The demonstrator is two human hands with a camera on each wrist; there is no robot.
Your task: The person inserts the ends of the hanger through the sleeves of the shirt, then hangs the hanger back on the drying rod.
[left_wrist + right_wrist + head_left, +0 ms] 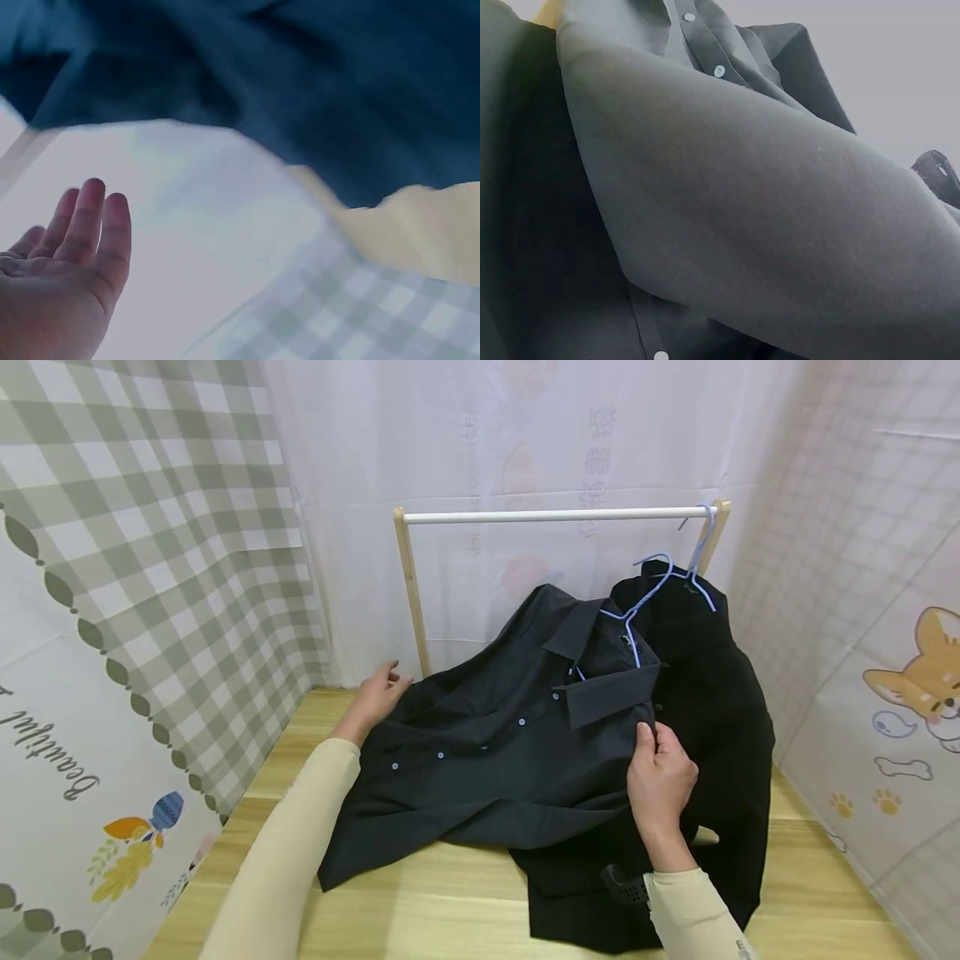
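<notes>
A dark navy button-up shirt point(480, 777) on a blue wire hanger point(636, 607) lies slanted above the table, its collar toward the right. Thumb and fingers of my right hand point(662, 772) pinch its shoulder just below the collar. Beyond the shirt's left edge is my left hand point(381, 697); in the left wrist view that hand point(67, 277) has its fingers extended, apart from the cloth. Grey-looking shirt fabric point(742, 187) fills most of the right wrist view, where the right hand itself is hidden.
A clothes rack with a white rail point(555, 516) and wooden posts point(411, 585) stands at the back. From its right end a black garment point(723, 710) hangs on another blue hanger point(703, 547), partly behind the shirt. Printed curtains point(150, 485) enclose the wooden table point(405, 918).
</notes>
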